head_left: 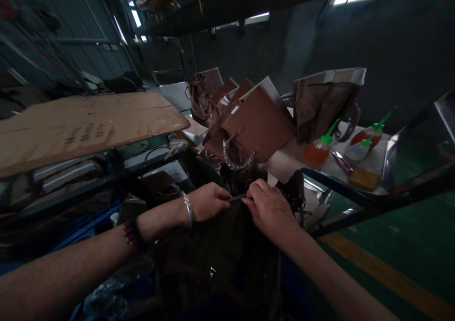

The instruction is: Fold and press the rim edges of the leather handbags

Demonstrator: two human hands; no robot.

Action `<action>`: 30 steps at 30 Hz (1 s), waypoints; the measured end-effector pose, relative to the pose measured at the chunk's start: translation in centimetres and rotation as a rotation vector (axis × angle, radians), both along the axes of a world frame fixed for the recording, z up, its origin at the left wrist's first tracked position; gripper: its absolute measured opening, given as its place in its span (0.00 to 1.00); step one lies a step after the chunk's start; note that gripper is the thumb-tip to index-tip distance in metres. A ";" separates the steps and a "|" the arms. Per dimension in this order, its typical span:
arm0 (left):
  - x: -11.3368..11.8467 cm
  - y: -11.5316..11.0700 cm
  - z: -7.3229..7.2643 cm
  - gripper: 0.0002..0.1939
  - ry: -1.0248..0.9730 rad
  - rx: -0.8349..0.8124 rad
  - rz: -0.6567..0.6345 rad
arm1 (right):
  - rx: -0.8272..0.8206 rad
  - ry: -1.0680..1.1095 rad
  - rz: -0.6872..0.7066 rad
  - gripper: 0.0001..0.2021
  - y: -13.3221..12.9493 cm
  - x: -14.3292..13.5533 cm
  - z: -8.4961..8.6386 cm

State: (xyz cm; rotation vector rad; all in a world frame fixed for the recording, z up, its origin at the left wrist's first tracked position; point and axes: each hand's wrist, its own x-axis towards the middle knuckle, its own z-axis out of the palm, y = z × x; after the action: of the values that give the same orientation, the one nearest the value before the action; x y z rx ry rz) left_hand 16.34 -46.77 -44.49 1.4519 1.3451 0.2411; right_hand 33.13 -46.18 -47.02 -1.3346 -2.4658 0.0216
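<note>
A dark brown-green bag hangs or stands in front of me, with a small shiny metal fitting low on its face. My left hand, below a silver bangle, is closed in a pinch on the bag's thin upper edge. Close beside it, my right hand pinches the same edge with thumb and fingers. A short strip of the edge shows between the two hands. Deep shadow hides most of the bag's lower part.
Brown handbags with plastic-wrapped handles lean together on the bench ahead. Another bag stands right of them, near green-nozzled squeeze bottles and a yellow-brown block. Cardboard covers a rack at left. A metal-edged shelf frame borders the right.
</note>
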 end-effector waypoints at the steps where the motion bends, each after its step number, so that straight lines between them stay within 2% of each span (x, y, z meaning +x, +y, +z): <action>1: 0.0 0.0 0.0 0.18 -0.003 -0.005 -0.001 | 0.003 -0.007 -0.009 0.03 0.0 0.0 0.0; 13: 0.2 -0.2 0.0 0.18 -0.045 -0.068 0.030 | -0.001 0.003 -0.057 0.03 -0.3 -0.4 -0.5; 19: 0.4 -0.1 0.0 0.18 -0.050 -0.095 -0.004 | -0.055 0.099 -0.072 0.02 -0.5 -0.1 -0.8; 21: 0.8 0.2 0.1 0.18 0.038 -0.047 0.000 | -0.076 0.120 -0.070 0.01 -0.5 -0.1 -0.9; 24: 1.4 0.8 0.1 0.18 0.179 0.110 -0.012 | -0.088 0.149 -0.080 0.02 -0.4 0.0 -1.1; 30: 1.9 2.3 -1.4 0.15 0.176 0.168 -0.058 | -0.105 0.198 -0.099 0.03 -0.1 0.0 -2.1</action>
State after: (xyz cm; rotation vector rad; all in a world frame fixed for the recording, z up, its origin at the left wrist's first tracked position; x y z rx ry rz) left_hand 18.27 -44.50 -45.89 1.6820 1.4496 0.1952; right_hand 33.13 -46.31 -49.12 -1.4219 -2.2587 0.2508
